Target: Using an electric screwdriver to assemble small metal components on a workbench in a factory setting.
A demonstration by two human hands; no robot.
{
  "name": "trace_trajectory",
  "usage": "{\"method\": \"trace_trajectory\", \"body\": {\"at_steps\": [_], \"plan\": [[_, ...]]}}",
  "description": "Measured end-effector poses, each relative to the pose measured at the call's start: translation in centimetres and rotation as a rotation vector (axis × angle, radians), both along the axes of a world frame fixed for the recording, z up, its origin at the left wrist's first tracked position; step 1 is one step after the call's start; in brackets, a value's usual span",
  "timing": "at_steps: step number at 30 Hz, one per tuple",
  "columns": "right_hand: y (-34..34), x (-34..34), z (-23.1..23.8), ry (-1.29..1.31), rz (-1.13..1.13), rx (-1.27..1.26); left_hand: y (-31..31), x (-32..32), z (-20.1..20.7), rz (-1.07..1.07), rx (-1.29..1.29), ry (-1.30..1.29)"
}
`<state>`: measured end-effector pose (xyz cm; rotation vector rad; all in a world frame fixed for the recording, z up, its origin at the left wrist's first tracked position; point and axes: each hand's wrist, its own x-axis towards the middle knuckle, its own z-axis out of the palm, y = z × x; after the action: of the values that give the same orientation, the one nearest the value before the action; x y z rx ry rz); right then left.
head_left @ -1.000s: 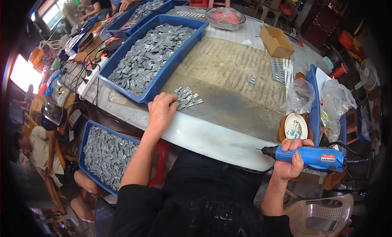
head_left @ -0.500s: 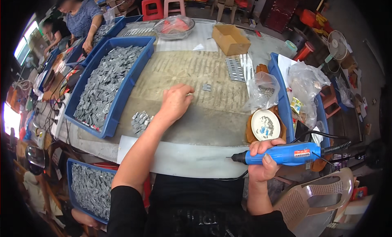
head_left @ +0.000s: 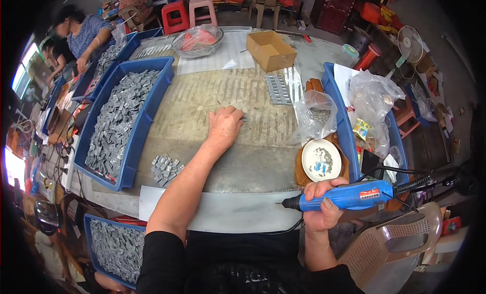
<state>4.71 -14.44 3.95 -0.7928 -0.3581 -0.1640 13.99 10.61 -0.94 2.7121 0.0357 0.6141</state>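
Observation:
My right hand (head_left: 324,205) is wrapped round a blue electric screwdriver (head_left: 344,195). Its thin bit points left, over the pale strip (head_left: 243,211) along the table's front edge. My left hand (head_left: 225,126) reaches to the middle of the table, fingers curled and closed at small grey metal pieces (head_left: 245,119). Only an edge of those pieces shows past the fingertips. A loose heap of similar pieces (head_left: 166,169) lies left of my left forearm. Near the screwdriver, a white dish (head_left: 321,160) holds tiny screws and some blue bits.
Blue crates of grey pieces stand at left (head_left: 163,71) and lower left (head_left: 91,243). Rows of pieces (head_left: 278,89) lie by a cardboard box (head_left: 271,51). A bag of small parts (head_left: 319,117) sits beside the right crate (head_left: 329,76). A co-worker (head_left: 86,38) sits far left.
My left hand has moved right, onto the small grey pieces that lay uncovered before, and its fingers have closed there. The view has shifted slightly. My right hand still holds the screwdriver.

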Motion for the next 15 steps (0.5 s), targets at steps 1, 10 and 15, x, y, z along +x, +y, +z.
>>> {"method": "trace_trajectory", "body": {"at_steps": [1, 10, 15], "plan": [[-0.03, 0.05, -0.03, 0.002, -0.007, -0.002, -0.12, 0.1, 0.02, -0.004, 0.014, 0.002], [-0.37, 0.12, -0.32, 0.016, 0.005, 0.013, -0.36, -0.3, -0.22, 0.017, 0.002, -0.014], [-0.33, -0.22, 0.0, 0.041, -0.034, -0.097, -0.28, -0.27, -0.23, 0.02, 0.029, -0.015]]}}
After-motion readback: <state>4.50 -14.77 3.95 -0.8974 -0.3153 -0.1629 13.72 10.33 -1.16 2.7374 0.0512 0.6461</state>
